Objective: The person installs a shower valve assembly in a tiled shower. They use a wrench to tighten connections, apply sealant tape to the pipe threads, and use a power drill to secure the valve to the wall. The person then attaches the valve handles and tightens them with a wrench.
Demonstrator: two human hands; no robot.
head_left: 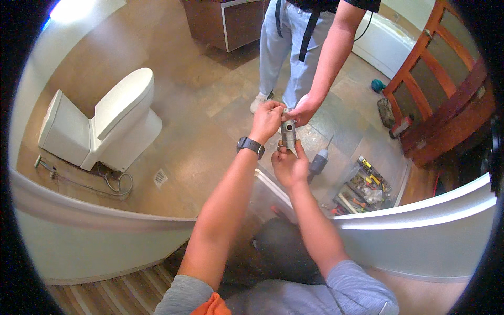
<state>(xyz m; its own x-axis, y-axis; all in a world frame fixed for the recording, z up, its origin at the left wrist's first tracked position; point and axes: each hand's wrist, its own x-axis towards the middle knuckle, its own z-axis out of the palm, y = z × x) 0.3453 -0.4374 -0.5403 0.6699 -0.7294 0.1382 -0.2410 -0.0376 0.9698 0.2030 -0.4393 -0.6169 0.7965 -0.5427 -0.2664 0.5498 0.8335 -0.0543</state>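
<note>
A small grey metal fitting with a round dark opening is held out in front of me, above the tiled floor. My left hand, with a dark watch on its wrist, has its fingers closed at the fitting's far end. From below, my right hand grips the near end between thumb and fingers. Another person's hand reaches in from the far right and touches the same far end. Fingers hide part of the fitting there, so its full shape does not show.
A white toilet stands at the left, its hose near a floor drain. A cordless drill is on the floor right of my hands, with a tray of tools beyond it. A wooden door stands at the right.
</note>
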